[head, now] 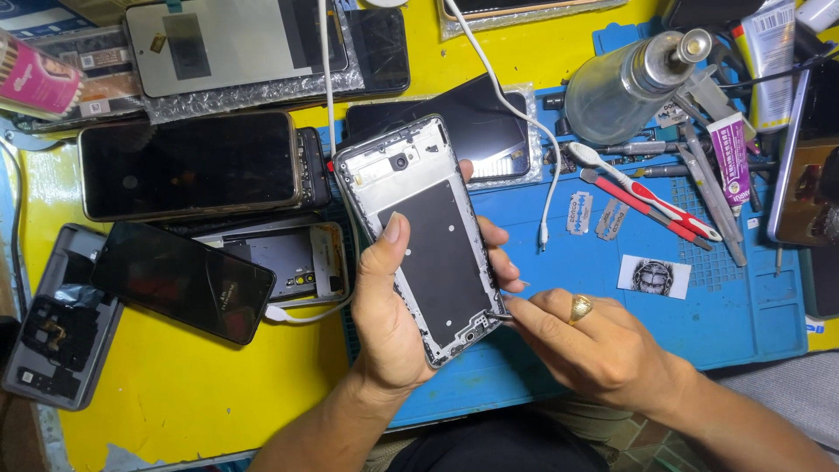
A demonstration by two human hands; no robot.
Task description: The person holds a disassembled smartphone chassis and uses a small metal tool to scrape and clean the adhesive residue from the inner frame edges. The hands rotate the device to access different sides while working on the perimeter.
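My left hand [393, 323] is wrapped around a phone frame [424, 236] with its back off, held up over the near edge of the blue mat [725, 306], thumb lying on the dark middle part. My right hand [585, 345] has its fingers pinched narrow at the frame's lower right side; I cannot tell if something thin is between the fingertips. I think the frame could bend or a small part could snap if I push too hard there, because the edge looks thin and has bits of old glue on it. It could also slip, since only one hand grips it. Two razor blades [578, 212] lie on the mat just past my hands, and I could cut a finger if I reach that way without looking. A white cable [549, 175] hangs down beside the frame and could snag it. A toothbrush [647, 199] and a clear bottle [625, 87] sit near the far right corner. Other phones [188, 166] crowd the yellow bench [175, 385] on the left, so there is little room to put things down.
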